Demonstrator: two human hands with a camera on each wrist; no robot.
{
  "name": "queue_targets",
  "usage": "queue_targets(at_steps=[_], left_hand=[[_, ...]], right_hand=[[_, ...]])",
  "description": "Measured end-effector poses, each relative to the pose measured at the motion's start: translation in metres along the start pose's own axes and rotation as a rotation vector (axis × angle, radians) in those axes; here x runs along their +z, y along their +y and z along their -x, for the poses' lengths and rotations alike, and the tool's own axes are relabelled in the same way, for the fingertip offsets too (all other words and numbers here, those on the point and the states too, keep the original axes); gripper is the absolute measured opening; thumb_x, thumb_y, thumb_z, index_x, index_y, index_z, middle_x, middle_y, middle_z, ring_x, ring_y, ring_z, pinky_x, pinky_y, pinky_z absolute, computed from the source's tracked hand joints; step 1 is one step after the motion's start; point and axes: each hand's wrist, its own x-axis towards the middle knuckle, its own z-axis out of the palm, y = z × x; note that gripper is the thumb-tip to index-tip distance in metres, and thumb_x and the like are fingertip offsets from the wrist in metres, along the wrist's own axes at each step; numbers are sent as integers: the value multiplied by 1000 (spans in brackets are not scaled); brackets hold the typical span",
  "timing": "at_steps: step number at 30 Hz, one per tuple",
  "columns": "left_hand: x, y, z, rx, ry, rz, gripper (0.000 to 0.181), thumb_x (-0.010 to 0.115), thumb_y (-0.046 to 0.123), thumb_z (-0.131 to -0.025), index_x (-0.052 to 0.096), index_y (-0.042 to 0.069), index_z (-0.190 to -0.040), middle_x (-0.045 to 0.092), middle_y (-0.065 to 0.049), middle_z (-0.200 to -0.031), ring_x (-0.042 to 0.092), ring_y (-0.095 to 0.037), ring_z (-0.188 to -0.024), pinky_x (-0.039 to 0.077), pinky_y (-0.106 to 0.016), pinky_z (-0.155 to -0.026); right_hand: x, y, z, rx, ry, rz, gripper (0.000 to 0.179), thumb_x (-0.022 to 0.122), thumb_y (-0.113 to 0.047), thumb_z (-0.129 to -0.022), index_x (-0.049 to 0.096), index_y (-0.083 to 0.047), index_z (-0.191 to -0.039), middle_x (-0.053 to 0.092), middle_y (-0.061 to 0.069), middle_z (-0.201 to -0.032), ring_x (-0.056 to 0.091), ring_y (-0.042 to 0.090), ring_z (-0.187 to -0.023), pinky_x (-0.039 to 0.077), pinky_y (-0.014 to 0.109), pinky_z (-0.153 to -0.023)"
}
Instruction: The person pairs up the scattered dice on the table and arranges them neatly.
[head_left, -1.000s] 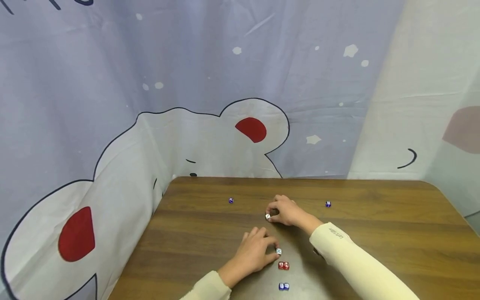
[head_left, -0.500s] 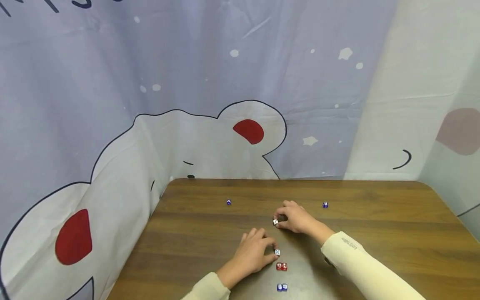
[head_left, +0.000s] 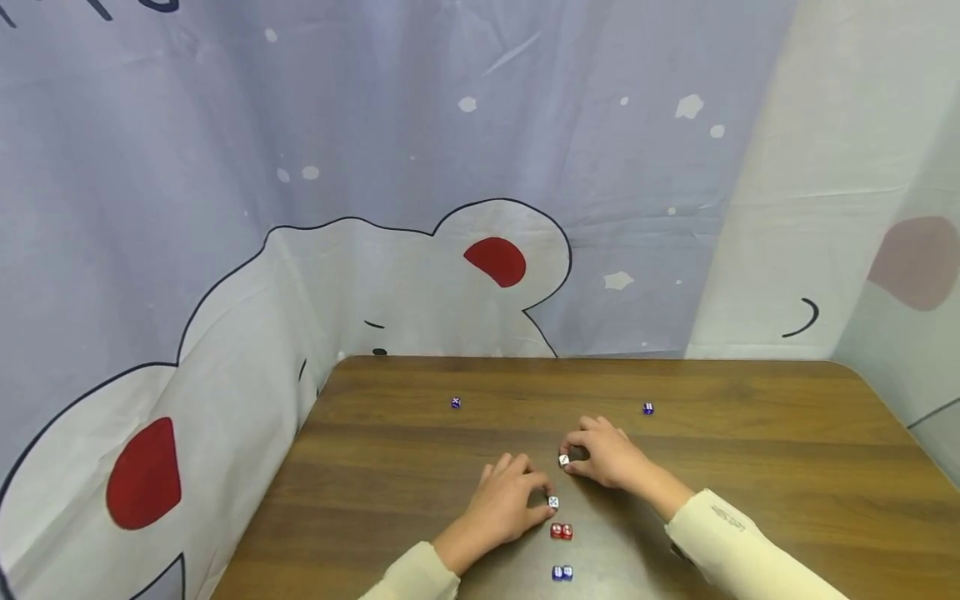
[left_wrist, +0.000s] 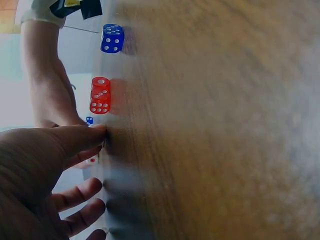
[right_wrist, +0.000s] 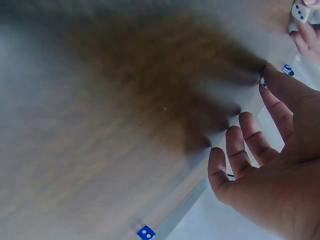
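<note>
Both white dice (head_left: 553, 502), clear, head view only

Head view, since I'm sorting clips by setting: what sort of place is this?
Probably an indoor corner screened off for tabletop work or play: a wood-grain table backed by a cartoon-printed cloth, with red dice on it.

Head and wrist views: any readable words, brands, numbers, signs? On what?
No legible text.
Right sleeve: small lettering, too blurred.
Curtain: dark strokes top left, cut off by the frame, unreadable.
White dice, red dice, blue dice: pips, no numerals visible.
</note>
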Motion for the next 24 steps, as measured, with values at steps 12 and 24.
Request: queue_targets(at_steps=[12,24], left_hand=[[2,0,-1,-2,6,6,19,80,47,-83,72,35,-96,59,10,-105,49,-11,-97,36,-31,-78],[2,0,-2,-9,-6,16,18,80,46,-84,71,35,-94,59,10,-105,48,-11,-96,36,-32,-78]], right_hand=[[-3,-6,22,-14,17,16,19,85,-31,-80,72,-25,-93,54,-5,-92,47,16,-87,42,38,-71],[0,-15,32,14,6,-4,18,85,-29,-80,71,-24,-91,54,-6,-93,47,16,-88,40,38,-72]])
